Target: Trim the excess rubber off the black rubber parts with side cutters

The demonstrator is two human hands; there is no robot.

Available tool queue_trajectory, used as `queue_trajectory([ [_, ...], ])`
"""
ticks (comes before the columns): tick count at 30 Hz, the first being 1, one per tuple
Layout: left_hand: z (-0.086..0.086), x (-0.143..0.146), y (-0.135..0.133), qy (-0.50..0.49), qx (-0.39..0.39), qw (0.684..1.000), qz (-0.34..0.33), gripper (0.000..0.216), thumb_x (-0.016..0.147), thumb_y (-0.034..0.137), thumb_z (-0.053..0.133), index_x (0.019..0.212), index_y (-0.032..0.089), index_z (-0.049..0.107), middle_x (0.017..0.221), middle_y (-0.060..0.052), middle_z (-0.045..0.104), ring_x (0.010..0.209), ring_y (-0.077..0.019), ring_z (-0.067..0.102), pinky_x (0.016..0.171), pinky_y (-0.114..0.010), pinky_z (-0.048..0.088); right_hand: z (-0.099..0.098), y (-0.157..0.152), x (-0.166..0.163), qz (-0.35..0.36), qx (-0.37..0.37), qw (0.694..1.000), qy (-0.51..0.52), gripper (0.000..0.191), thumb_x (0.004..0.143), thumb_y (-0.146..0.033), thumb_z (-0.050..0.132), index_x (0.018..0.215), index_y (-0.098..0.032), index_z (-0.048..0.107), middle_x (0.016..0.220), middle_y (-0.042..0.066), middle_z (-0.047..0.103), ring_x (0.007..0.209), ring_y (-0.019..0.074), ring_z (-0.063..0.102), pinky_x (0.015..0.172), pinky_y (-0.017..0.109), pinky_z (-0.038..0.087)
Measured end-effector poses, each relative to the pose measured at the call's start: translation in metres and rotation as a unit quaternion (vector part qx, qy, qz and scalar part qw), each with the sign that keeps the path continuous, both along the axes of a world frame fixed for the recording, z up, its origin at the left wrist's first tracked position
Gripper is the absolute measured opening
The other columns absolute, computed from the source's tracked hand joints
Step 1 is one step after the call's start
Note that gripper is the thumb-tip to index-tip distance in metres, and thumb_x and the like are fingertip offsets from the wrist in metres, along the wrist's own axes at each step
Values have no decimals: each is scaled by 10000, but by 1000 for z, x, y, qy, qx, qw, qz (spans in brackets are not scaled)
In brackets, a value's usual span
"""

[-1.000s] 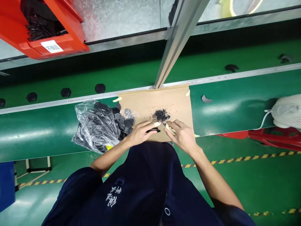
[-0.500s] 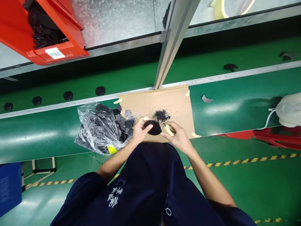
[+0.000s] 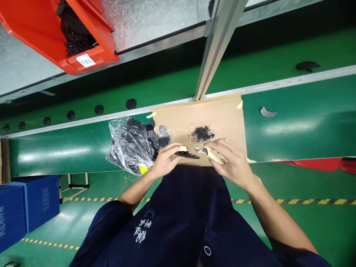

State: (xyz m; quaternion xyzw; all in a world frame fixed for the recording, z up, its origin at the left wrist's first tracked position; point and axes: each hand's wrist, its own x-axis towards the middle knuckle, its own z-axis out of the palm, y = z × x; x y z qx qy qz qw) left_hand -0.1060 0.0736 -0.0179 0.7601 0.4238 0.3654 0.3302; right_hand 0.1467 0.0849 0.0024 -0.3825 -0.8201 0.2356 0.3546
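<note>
Between the thumb and fingers of my left hand (image 3: 166, 160) is a round black disc (image 3: 189, 155), tilted nearly edge-on. A pale tape wrap shows on one finger of that hand. My right hand (image 3: 233, 160) is closed around cream-handled nippers (image 3: 216, 155), their metal jaws pointing left, a small gap from the disc. Beyond both hands, a heap of small black bits (image 3: 203, 133) lies on a brown cardboard sheet (image 3: 178, 118) taped to the green bench. Left of the sheet sits a clear plastic bag (image 3: 126, 146) with many black discs spilling from its mouth.
A metal post (image 3: 213, 55) rises behind the cardboard. Several black round parts (image 3: 99, 109) stand in a row on the green strip behind the bench. A red bin (image 3: 91, 55) holds dark pieces at upper left. A grey crescent piece (image 3: 267, 112) lies right of the cardboard.
The disc has turned from face-up to nearly edge-on in my left hand. My right hand has drawn the nippers away from it, to the right. The whole view has shifted.
</note>
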Motion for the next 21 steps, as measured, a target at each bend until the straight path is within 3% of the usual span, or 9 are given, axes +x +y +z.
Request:
queue_trajectory([
  [9,8,5,-11,-62,-1,996,59,146,954,272,709,1044,171,764,967,-74,774,896,-157,737,817,-271,606,-7,11,-1,60,64,986,-139,238,1034,-244,510,1195,-159,662,963,96,718,843,217,611,736,343,494],
  [21,3,15,-13,-84,5,991,108,191,934,314,738,1033,164,803,950,-90,794,845,-156,755,789,-260,629,-8,27,4,92,136,973,-160,239,1032,-209,467,1166,-199,665,904,78,712,767,203,627,686,323,494],
])
